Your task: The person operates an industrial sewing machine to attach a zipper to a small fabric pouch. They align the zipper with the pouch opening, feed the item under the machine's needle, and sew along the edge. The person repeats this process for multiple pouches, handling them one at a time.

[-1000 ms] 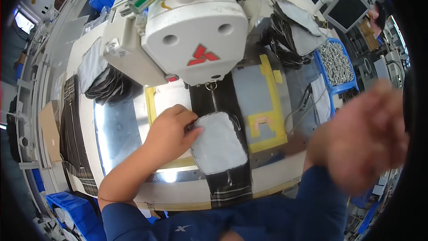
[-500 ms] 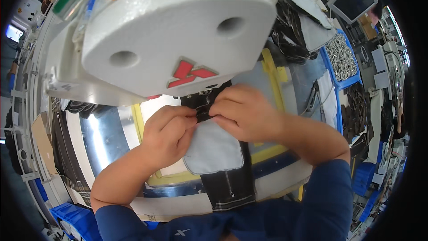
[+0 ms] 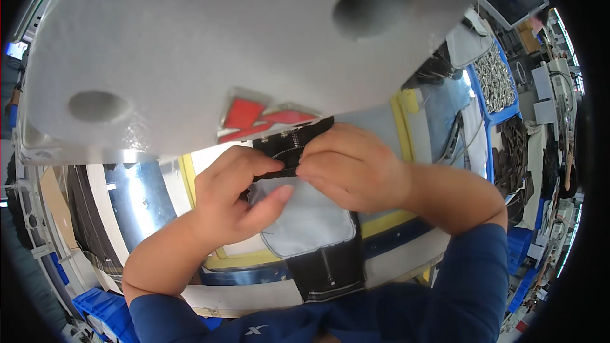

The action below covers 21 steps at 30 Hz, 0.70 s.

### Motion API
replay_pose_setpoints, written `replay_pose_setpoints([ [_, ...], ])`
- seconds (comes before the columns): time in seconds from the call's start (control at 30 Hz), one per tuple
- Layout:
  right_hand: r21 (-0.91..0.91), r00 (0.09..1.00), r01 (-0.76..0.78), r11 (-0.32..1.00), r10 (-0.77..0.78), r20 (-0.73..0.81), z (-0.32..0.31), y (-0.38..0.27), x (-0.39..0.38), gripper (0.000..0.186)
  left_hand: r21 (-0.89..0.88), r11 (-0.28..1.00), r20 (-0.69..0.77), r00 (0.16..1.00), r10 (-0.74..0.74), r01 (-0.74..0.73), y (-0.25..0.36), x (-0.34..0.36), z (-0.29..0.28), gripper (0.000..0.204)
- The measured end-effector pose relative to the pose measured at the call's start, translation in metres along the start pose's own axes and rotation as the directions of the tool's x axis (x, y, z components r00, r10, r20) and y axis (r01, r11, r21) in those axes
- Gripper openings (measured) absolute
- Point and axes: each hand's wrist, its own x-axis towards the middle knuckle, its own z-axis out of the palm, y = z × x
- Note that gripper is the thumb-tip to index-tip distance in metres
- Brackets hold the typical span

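Observation:
A black garment piece point(image 3: 327, 267) with pale stitching and a zipper lies lengthwise under the sewing machine head point(image 3: 222, 38). On top of it rests a light grey pocket-shaped cloth point(image 3: 311, 222). My right hand point(image 3: 352, 168) pinches the dark, stitched edge of the garment just below the machine head. Beside it, my left hand point(image 3: 232, 194) has thumb and forefinger apart, the forefinger's tip touching the black fabric. The needle area is hidden by the machine head.
Yellow strips point(image 3: 400, 127) frame the work surface. Small scissor-like snips point(image 3: 453, 136) lie at the right, near a blue bin of metal pieces point(image 3: 492, 82) and a pile of dark cloth parts point(image 3: 511, 152). A blue crate point(image 3: 111, 314) stands at lower left.
The machine head looms larger as my view has come closer. My left thumb has parted from the forefinger, letting go of the fabric; my right hand keeps its pinch.

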Motion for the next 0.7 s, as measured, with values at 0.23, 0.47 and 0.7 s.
replay_pose_setpoints([
  [0.23,0.033,0.999,-0.031,0.999,0.031,-0.012,0.002,-0.001,-0.001,0.02,-0.024,0.998,-0.019,0.998,-0.053,0.053,-0.001,-0.005,0.005,0.019],
  [0.47,0.183,0.973,-0.222,0.958,0.205,0.108,-0.008,-0.006,0.004,0.022,-0.012,0.999,-0.019,0.999,-0.045,0.045,0.0,-0.005,0.007,0.019],
  [0.7,0.255,0.945,-0.321,0.912,0.291,0.151,-0.006,-0.007,0.006,0.02,-0.035,0.999,-0.021,1.0,-0.011,0.01,0.001,-0.003,0.01,0.02],
])
